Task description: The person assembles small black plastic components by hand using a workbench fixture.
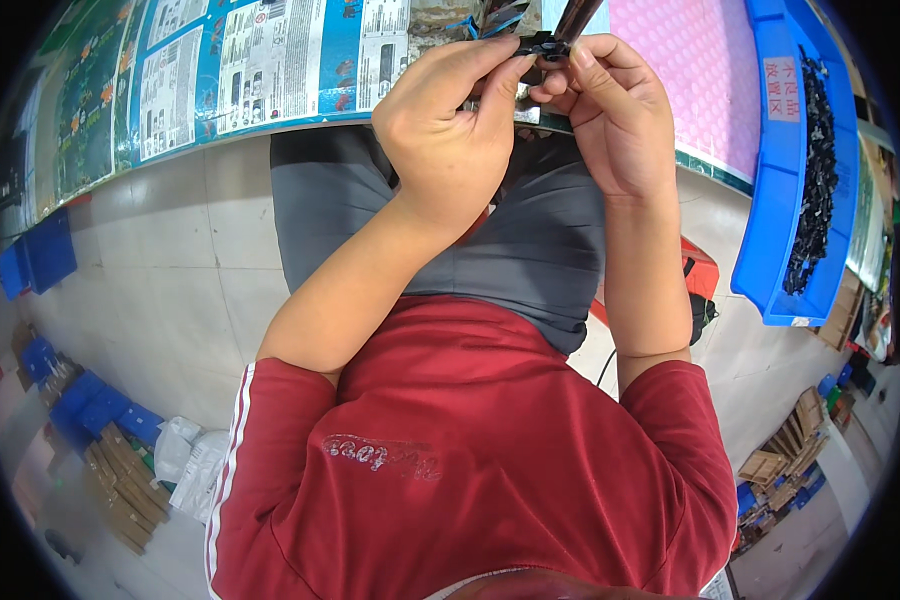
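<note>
Both my hands meet over the near edge of the workbench, on either side of a small black plastic part (542, 46). My left hand (452, 112) pinches its left end between thumb and forefinger. At its right end the thumb and fingers of my right hand (618, 100) are closed on the same part. A dark metal rod (576, 18) slants up just beyond the part. Behind my left fingertips, blue strips (485, 22) and a grey, worn fixture show in part. My fingers hide much of the part's shape.
A blue plastic bin (782, 200) holding many small black pieces stands at the right. Pink bubble-wrap sheet (685, 75) covers the bench beside it. Printed blue-and-white sheets (270, 65) cover the left bench. A red object (700, 268) lies below, right of my legs.
</note>
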Demonstrator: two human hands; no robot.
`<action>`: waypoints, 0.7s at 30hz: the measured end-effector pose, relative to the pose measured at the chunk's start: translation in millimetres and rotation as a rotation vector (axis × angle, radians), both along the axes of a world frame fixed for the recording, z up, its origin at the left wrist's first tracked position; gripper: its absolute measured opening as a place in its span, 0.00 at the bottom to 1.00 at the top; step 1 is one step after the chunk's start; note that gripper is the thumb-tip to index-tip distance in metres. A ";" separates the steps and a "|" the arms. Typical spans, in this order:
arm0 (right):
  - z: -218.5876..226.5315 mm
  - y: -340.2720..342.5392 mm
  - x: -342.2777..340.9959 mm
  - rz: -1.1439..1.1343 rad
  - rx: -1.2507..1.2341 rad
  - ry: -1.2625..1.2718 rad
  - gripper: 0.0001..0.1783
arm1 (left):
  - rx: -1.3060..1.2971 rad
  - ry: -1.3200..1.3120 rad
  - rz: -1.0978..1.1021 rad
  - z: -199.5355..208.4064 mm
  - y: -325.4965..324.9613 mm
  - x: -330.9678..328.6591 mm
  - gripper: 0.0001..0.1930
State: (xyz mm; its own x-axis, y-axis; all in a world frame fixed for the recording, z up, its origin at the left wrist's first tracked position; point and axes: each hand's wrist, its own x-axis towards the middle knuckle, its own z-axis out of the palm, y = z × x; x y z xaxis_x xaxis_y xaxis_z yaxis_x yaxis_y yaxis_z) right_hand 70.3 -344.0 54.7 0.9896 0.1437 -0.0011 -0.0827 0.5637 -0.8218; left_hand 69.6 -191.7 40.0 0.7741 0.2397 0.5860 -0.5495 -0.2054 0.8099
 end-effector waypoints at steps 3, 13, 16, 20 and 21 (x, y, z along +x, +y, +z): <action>-0.1 -1.0 0.2 0.004 -0.010 -0.007 0.07 | 0.012 -0.019 0.011 -1.3 -0.2 0.6 0.08; -0.3 -0.3 0.4 0.007 -0.001 -0.003 0.07 | 0.010 -0.011 0.014 0.3 0.6 0.1 0.08; -0.1 -0.8 0.5 0.001 -0.005 -0.007 0.07 | 0.003 -0.022 0.008 -0.5 0.2 1.8 0.08; 0.2 -0.3 0.9 -0.002 -0.001 -0.004 0.07 | 0.019 -0.038 0.009 -1.5 1.1 2.5 0.08; 0.4 -0.5 0.5 -0.009 -0.010 -0.002 0.07 | 0.013 -0.025 0.002 -1.5 0.9 1.9 0.08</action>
